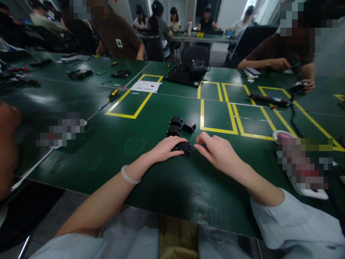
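Note:
My left hand rests on the green table with its thumb and fingers closed around a small black box-shaped block. Just right of that block, my right hand is closed, its fingers curled and the thumb near the index finger. Whatever it may hold is too small or hidden to make out. Beyond my left fingers sit two more black blocks in a row, a farther one and a nearer one. A tilted-looking black block lies beside them on the right.
Yellow tape outlines mark the green table. A screwdriver lies left, near a paper sheet. A black flat panel lies at the back. A white-edged phone is at the right. Other people sit around.

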### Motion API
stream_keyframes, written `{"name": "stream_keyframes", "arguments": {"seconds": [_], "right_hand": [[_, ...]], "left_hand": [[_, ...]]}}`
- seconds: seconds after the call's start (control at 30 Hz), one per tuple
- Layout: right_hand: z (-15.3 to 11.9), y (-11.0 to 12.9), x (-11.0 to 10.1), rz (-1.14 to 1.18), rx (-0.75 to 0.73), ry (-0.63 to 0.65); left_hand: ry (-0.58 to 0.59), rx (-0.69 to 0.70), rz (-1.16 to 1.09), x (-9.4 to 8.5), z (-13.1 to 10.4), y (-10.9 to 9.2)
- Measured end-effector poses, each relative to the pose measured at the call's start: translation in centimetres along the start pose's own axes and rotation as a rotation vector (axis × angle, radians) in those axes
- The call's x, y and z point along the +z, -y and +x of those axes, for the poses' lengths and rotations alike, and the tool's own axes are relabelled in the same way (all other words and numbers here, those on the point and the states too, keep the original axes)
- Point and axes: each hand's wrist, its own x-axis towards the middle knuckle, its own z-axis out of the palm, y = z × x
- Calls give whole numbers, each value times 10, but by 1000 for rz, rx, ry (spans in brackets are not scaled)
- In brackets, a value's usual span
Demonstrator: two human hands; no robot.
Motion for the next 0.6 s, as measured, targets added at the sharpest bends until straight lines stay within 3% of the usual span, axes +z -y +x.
{"name": "stream_keyframes", "arguments": {"seconds": [0.6], "right_hand": [[0,2,-2,-2,16,5]], "left_hand": [[-9,3,-13,1,0,1]]}}
